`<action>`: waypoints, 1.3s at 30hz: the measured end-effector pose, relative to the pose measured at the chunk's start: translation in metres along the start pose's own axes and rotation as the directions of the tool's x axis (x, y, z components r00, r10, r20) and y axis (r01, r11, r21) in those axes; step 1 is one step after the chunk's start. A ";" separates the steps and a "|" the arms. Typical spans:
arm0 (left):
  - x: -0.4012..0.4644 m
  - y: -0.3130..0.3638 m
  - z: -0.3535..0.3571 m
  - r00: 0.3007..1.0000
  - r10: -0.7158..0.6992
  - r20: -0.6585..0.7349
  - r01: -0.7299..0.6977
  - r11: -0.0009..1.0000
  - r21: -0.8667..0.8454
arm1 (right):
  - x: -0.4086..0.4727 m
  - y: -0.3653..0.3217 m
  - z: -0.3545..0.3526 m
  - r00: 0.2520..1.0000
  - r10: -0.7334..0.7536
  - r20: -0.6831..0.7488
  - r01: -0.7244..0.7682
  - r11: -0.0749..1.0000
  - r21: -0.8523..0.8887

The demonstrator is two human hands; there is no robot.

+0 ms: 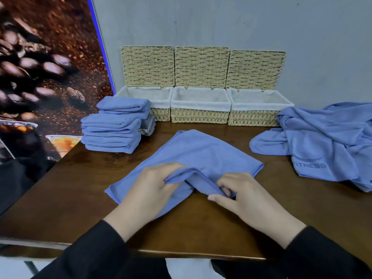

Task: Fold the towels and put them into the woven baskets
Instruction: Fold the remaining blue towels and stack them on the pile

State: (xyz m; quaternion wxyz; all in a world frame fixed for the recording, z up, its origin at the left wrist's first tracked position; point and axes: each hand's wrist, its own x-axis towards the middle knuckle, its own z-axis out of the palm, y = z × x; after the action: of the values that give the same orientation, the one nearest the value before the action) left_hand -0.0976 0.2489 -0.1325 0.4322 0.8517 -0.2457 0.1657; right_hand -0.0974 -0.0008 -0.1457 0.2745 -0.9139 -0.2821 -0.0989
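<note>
A blue towel (203,154) lies spread on the dark wooden table (84,184) in front of me. My left hand (153,186) pinches a raised fold of its near edge. My right hand (239,194) pinches the same edge a little to the right. Three woven baskets stand open along the wall, left (161,114), middle (199,115) and right (253,117), each with a white liner and a raised lid; none shows a towel inside. A stack of several folded blue towels (114,125) sits in front of the left basket.
A heap of unfolded blue towels (326,141), one printed FITNESS, covers the table's right side. A coffee-bean poster (40,67) stands along the left. The grey wall (221,21) closes the back. The table's front edge runs just under my wrists.
</note>
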 end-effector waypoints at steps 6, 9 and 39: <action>0.007 0.015 -0.034 0.996 -0.017 -0.090 0.011 0.998 -0.058 | -0.005 0.031 -0.021 0.981 0.166 -0.101 -0.176 0.979 -0.101; 0.014 0.027 -0.041 0.971 -0.119 -0.209 0.102 0.991 -0.091 | -0.003 0.032 -0.036 0.951 0.291 -0.109 -0.297 0.953 -0.050; 0.149 0.019 -0.118 0.880 -0.350 -0.320 0.173 0.865 -0.472 | 0.077 0.016 -0.184 0.784 0.334 -0.523 -0.069 0.885 0.461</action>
State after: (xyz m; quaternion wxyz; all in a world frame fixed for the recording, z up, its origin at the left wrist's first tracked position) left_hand 0.0065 0.2946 0.0207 0.6682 0.7097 -0.0633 0.2142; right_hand -0.0295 -0.0789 0.0255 0.5460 -0.7825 -0.0955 -0.2837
